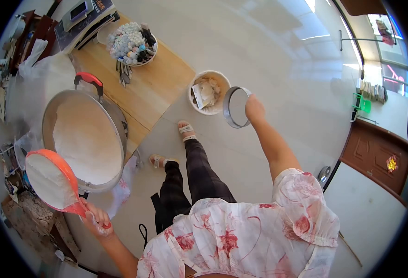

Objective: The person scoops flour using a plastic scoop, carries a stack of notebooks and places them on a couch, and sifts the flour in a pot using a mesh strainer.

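My left hand (97, 221) is closed around the handle of an orange-red plastic scoop (76, 197), which is heaped with white flour (51, 183). Behind the scoop stands a large steel pot (116, 139) with a red-and-black handle (89, 79), and more white flour (88, 139) lies inside it. Held out to the right, my right hand (255, 110) grips the rim of a round metal sieve (231, 116). The sieve is tilted on its side near a white waste bin (191, 99) that has paper and scraps in it. Its mesh is hard to make out.
A wooden table (171, 69) bears a container of many pens (132, 44) and a book with a phone (78, 11) on it. At left is a cluttered shelf (30, 39). A brown door (375, 155) and a green stool (362, 104) are at right.
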{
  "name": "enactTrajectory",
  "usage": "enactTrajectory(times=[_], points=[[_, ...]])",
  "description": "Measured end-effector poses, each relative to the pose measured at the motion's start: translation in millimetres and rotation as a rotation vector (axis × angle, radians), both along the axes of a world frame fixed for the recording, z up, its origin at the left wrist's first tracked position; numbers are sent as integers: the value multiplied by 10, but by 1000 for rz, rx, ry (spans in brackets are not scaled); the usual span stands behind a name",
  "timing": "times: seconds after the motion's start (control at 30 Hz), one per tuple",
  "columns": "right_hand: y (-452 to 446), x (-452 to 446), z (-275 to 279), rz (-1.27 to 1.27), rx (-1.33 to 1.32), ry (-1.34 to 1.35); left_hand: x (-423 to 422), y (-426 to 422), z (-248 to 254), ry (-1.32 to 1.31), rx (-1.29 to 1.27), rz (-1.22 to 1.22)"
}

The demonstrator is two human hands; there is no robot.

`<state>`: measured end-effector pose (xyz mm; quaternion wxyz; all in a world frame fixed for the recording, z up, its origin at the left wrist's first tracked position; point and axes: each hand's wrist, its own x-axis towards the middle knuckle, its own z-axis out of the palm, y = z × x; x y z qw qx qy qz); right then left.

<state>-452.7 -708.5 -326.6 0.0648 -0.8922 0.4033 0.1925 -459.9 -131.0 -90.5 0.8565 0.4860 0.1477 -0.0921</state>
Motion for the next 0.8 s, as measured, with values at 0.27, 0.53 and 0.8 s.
enactTrajectory(times=[0.27, 0.53, 0.8], points=[[63, -26, 286, -60, 135, -46, 25, -48, 72, 3, -75, -18], [17, -191, 185, 29, -14, -2, -71, -85, 174, 62, -17, 80], [286, -189, 976, -60, 81, -434, 11, -264, 313, 52, -76, 61]])
